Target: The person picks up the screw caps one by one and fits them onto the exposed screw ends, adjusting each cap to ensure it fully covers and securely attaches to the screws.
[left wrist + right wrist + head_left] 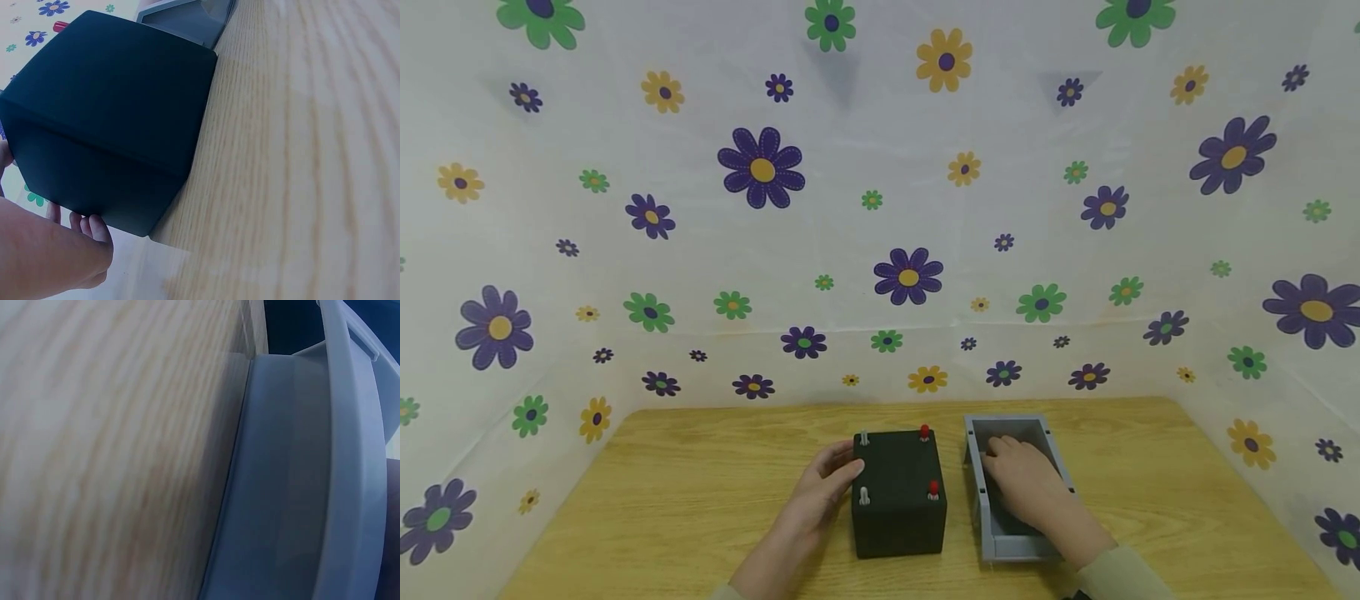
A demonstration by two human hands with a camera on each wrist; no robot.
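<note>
A white cloth (850, 242) printed with purple, green and yellow flowers hangs behind and along both sides of a wooden counter (700, 492), which fills the bottom of the head view.

A black box (898, 529) stands upright on the counter, just below the middle of the frame. Two silver posts (863, 497) rise from the left corners of its top, and two red posts (934, 489) from the right corners. The left hand (820, 492) rests against the left side of the box, its fingers loosely extended along that side and the thumb reaching to the top edge. In the left wrist view the box takes up the upper left, with fingertips showing at its lower edge.

To the right of the box, apart from it, a grey bin (1021, 547) sits with its open top facing up, at the lower right of centre. The right hand (1021, 479) reaches down into it; the fingertips are hidden inside, so I cannot tell whether they hold anything. In the right wrist view the bin's grey wall and rim fill the right half, with wood grain to the left.

A pale sleeve (1123, 575) covers the right forearm at the bottom edge of the head view.
</note>
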